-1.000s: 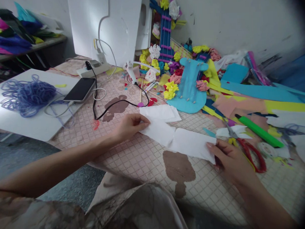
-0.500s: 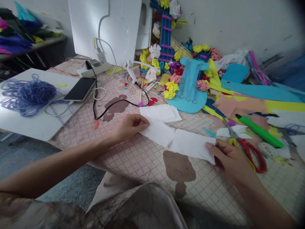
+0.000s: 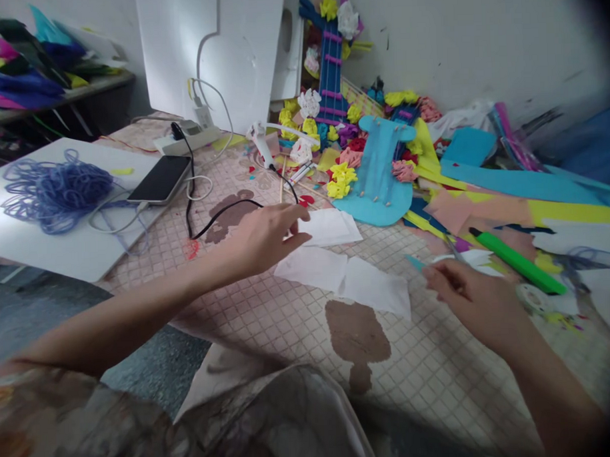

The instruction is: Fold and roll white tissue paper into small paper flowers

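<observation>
A creased white paper strip [image 3: 372, 286] lies flat on the table, with neither hand on it. My left hand [image 3: 268, 240] hovers just above its left end, thumb and fingers apart and holding nothing. Beyond those fingertips is a second white folded paper [image 3: 335, 227], partly covered by the hand. My right hand [image 3: 475, 302] is off the strip's right end, its fingers loosely curled and apart with nothing visible in them. It hides most of the scissors; only part of the blades [image 3: 454, 246] shows. A small blue scrap [image 3: 415, 262] lies near its fingertips.
A white glue gun [image 3: 261, 145] with a black cord stands behind the papers. Behind is a blue guitar-shaped cutout [image 3: 378, 179] with paper flowers. At right lie a green cutter [image 3: 519, 261] and tape roll [image 3: 533, 298]; at left, a phone [image 3: 160, 179] and blue yarn [image 3: 58, 187].
Both hands have let go of the white paper strip, which now lies flat. My left hand has moved up toward the folded paper; my right hand has shifted right, over the scissors.
</observation>
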